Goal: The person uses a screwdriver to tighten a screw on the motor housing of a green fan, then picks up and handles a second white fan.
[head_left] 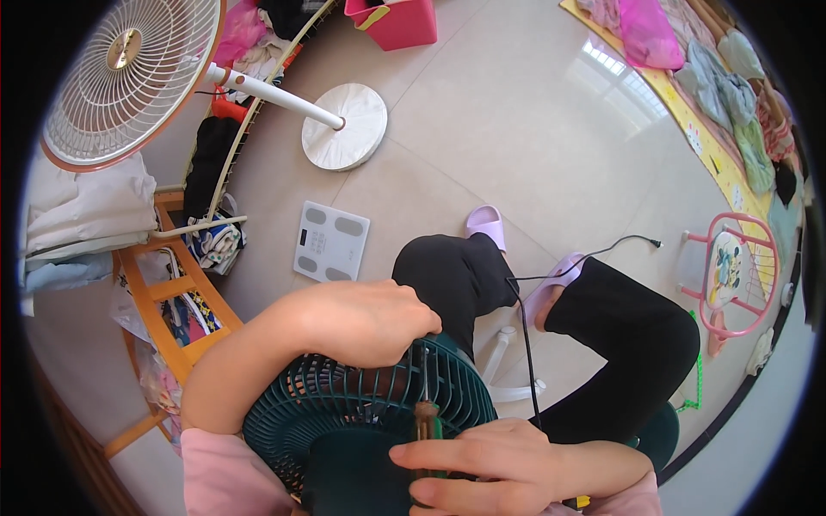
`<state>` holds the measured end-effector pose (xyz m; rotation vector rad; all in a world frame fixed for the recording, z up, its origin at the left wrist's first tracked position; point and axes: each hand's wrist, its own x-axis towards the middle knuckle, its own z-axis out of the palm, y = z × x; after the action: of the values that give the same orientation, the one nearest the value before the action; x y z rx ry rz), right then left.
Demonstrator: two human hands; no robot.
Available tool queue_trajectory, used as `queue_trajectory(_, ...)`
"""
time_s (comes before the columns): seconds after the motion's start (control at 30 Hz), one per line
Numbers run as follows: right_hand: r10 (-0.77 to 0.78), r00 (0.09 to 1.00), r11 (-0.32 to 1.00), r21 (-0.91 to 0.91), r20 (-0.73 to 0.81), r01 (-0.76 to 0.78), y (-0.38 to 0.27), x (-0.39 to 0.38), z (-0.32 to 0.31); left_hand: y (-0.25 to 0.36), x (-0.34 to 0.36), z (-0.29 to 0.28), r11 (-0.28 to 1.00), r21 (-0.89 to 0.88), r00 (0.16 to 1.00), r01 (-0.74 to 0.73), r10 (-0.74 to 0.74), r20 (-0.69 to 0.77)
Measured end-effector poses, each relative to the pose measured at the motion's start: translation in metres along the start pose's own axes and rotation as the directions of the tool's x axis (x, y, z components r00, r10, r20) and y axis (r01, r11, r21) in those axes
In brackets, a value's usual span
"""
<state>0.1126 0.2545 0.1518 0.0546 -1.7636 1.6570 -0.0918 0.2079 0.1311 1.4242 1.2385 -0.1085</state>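
A dark green fan is set at the near middle, by legs in black trousers, and its far edge is touched by the left hand, whose fingers are curled, but what is pinched under them cannot be told. A screwdriver with a brown and green handle is clamped in the right hand, and its thin rod is pointed far, at the bars of the fan. A black cord is seen to the right.
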Motion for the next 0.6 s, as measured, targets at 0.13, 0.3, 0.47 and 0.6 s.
queue_trajectory(0.13, 0.289, 0.939, 0.957, -0.038, 0.188, -0.287, -0.008, -0.004, -0.017, 0.0, 0.001, -0.004, 1.0, -0.012, 0.999, 0.028, -0.027, 0.027)
queue_trajectory(0.3, 0.276, 0.937, 0.957, -0.156, 0.214, -0.246, -0.012, -0.008, -0.045, 0.0, -0.003, -0.002, 0.999, -0.002, 0.999, 0.037, -0.037, 0.011)
queue_trajectory(0.47, 0.245, 0.953, 0.958, 0.193, -0.18, -0.209, -0.011, -0.021, -0.048, 0.002, -0.002, -0.003, 0.999, -0.027, 1.0, 0.022, -0.022, -0.004)
queue_trajectory(0.6, 0.379, 0.924, 0.922, -0.106, 0.045, -0.373, -0.018, -0.001, -0.063, 0.006, -0.004, -0.007, 1.0, 0.014, 1.0, 0.019, -0.019, -0.009)
